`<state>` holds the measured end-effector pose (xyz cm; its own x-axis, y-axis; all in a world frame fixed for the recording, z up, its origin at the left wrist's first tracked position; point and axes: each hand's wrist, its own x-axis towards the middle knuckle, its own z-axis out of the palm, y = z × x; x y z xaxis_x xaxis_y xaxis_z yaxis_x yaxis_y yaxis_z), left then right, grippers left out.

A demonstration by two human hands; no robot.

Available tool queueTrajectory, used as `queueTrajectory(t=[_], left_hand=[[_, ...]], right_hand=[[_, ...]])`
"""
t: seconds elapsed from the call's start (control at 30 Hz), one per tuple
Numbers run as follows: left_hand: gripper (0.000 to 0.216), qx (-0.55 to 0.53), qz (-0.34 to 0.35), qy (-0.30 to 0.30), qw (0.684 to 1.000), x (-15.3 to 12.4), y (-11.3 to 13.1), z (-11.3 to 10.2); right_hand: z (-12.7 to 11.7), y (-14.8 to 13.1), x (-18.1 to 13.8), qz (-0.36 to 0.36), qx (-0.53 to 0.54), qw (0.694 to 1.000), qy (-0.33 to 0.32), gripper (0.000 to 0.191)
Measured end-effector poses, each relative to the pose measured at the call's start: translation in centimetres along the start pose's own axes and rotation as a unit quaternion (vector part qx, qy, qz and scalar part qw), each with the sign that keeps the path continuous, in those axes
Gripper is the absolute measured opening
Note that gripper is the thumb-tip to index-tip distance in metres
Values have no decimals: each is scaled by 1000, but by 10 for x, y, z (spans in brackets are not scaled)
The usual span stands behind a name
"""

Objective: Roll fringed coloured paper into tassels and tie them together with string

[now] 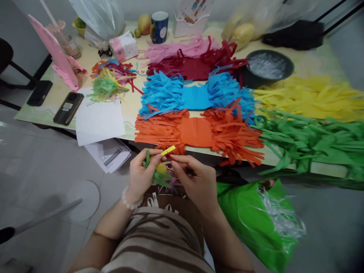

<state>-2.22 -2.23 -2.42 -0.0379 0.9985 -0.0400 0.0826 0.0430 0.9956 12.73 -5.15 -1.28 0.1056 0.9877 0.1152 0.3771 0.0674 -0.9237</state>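
My left hand (142,172), with a white bead bracelet at the wrist, is closed on a few thin coloured strips. A yellow strip (168,150) sticks out past its fingertips, and the end of a green strip (147,157) rises between its fingers. My right hand (199,178) is right beside it, thumb and fingers pinched near the strips' ends; what they grip is too small to make out. Beneath both hands are more coloured pieces on my lap, partly hidden. Just beyond lies an orange fringed bundle (196,131) at the table's front edge.
Blue (195,97), dark red (193,68), pink, yellow (309,98) and green fringed bundles (313,140) cover the table. Mixed tassels (106,85), white paper (99,121) and phones (68,109) lie left. A dark bowl (287,72) stands right; a green bag (253,223) hangs below.
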Motion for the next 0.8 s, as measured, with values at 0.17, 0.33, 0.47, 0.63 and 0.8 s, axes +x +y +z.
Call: queueTrajectory(t=[0.17,0.33,0.47,0.63,0.8], left_hand=[[12,-1,2,9,1000,0,1,1],[12,-5,4,15,1000,-1,0,1],[12,23,13,8,1000,-2,0,0],[9,115,72,-19,991,-4,-5,-4],[14,147,89,-46,984,-3,-15,-7]], right_hand=[[-1,0,1,6,-3,1000,-13,17],[0,-1,0,12,13,1000,-22,18],[1,-2,1,24,16,999,-24,16],[4,8,11,130,184,973,-54,41],[1,20,19,222,301,915,-153,33]])
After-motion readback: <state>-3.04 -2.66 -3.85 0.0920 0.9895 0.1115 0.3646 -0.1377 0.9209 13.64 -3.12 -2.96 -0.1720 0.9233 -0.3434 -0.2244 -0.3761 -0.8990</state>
